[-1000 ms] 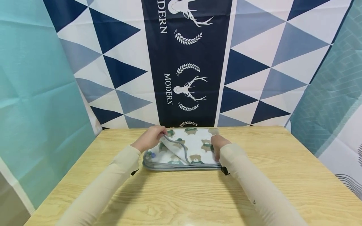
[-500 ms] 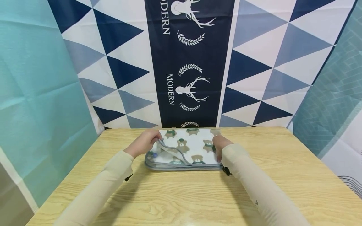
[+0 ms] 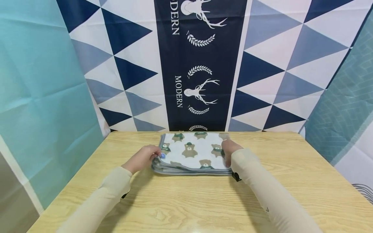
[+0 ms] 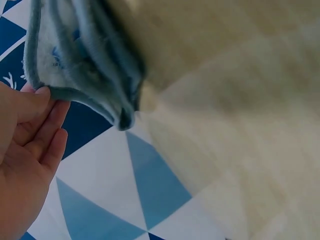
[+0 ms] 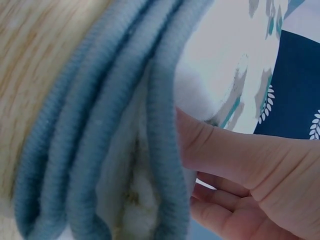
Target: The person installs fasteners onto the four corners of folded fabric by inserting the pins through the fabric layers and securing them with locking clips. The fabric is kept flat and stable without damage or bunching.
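A white baby blanket (image 3: 192,158) printed with brown bears lies folded in several layers at the far side of the table, its edges bound in grey-blue. My left hand (image 3: 144,157) pinches the near left corner of its top layer, beside a small blue print. The left wrist view shows thumb and fingertips on the bound edge (image 4: 75,95), with lower folds hanging alongside. At the right side, my right hand (image 3: 230,150) grips the blanket's edge. In the right wrist view its thumb (image 5: 210,145) lies on the white face; the fingertips are partly hidden behind the cloth.
The wooden table (image 3: 186,204) reaches toward me in front of the blanket. Behind it hangs a patterned curtain (image 3: 201,64) with triangles and deer heads. Teal cloth (image 3: 49,97) hangs at the left, and more cloth hangs at the right.
My left hand has come down toward the near left, bringing the turned-back corner flat over the layers below. My right hand keeps its hold at the right edge. The head view has shifted slightly.
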`<move>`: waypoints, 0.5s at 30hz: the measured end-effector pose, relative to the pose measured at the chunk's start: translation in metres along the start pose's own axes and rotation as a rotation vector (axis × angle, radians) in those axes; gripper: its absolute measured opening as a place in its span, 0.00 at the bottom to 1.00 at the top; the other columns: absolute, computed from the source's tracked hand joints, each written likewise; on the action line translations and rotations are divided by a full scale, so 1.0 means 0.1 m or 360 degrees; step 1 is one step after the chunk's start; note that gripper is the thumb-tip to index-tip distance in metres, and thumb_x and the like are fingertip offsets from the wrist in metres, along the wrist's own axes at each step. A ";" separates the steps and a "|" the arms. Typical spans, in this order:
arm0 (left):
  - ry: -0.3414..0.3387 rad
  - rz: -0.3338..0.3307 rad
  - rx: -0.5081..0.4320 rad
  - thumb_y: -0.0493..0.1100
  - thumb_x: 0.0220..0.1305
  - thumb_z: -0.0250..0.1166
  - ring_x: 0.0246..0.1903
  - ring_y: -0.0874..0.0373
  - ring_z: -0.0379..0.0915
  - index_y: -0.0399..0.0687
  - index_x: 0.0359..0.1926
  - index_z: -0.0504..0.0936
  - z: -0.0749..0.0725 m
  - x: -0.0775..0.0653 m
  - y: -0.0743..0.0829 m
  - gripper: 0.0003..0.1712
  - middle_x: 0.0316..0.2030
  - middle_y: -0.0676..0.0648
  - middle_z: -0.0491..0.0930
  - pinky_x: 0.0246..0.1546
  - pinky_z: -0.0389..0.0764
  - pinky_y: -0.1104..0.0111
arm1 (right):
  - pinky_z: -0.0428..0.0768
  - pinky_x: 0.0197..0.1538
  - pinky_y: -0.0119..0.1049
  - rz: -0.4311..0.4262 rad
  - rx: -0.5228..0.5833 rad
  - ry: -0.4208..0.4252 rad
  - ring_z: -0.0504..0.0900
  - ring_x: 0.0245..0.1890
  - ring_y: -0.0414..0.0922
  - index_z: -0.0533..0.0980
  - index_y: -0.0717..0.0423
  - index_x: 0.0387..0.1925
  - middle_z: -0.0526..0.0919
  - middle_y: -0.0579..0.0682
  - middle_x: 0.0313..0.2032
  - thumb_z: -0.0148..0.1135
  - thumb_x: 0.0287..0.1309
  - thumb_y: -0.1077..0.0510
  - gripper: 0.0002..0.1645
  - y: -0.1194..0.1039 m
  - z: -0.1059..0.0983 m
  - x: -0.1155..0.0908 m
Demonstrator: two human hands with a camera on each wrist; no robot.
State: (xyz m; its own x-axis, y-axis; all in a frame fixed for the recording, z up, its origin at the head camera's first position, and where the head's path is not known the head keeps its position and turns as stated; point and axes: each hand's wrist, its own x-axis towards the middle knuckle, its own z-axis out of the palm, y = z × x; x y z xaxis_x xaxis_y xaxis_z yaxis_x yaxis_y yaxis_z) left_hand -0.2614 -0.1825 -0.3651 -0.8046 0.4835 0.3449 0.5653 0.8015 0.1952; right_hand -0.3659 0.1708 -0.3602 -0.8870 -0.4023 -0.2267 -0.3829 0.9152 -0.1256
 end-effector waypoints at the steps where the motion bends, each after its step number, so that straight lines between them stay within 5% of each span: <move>1: 0.0002 -0.0001 0.0019 0.21 0.57 0.59 0.33 0.57 0.77 0.41 0.31 0.80 0.01 -0.03 0.00 0.12 0.30 0.47 0.82 0.38 0.81 0.65 | 0.80 0.43 0.40 -0.0005 -0.0005 -0.0001 0.75 0.35 0.47 0.73 0.62 0.36 0.78 0.54 0.34 0.82 0.24 0.65 0.32 0.00 -0.01 -0.02; 7: -0.0029 -0.0030 -0.0016 0.21 0.54 0.60 0.41 0.50 0.81 0.37 0.37 0.84 0.08 -0.15 0.08 0.14 0.37 0.43 0.85 0.44 0.82 0.61 | 0.76 0.35 0.36 -0.0107 -0.0022 -0.0024 0.74 0.32 0.45 0.78 0.63 0.34 0.81 0.55 0.34 0.83 0.26 0.61 0.27 0.13 -0.01 -0.05; 11: -0.0096 -0.0230 -0.0148 0.24 0.58 0.60 0.49 0.46 0.80 0.37 0.44 0.84 0.12 -0.25 0.13 0.14 0.44 0.41 0.85 0.52 0.80 0.56 | 0.77 0.35 0.36 -0.0242 0.0025 0.0038 0.75 0.31 0.45 0.81 0.64 0.34 0.83 0.56 0.34 0.81 0.30 0.61 0.24 0.21 0.03 -0.09; 15: -0.0160 -0.0492 -0.0287 0.31 0.63 0.61 0.58 0.44 0.75 0.40 0.53 0.81 0.11 -0.37 0.17 0.17 0.52 0.41 0.82 0.59 0.75 0.53 | 0.81 0.48 0.45 -0.0367 0.0038 0.0176 0.81 0.42 0.55 0.79 0.70 0.45 0.84 0.63 0.43 0.79 0.38 0.58 0.31 0.17 0.13 -0.20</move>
State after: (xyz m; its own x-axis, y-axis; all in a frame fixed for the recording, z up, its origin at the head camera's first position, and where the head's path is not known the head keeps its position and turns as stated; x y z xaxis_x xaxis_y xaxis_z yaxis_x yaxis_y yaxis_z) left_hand -0.2240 -0.1833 -0.3847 -0.9511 0.2677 0.1540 0.3086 0.8446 0.4375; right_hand -0.3514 0.1945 -0.3704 -0.8003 -0.5939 -0.0825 -0.5734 0.7982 -0.1848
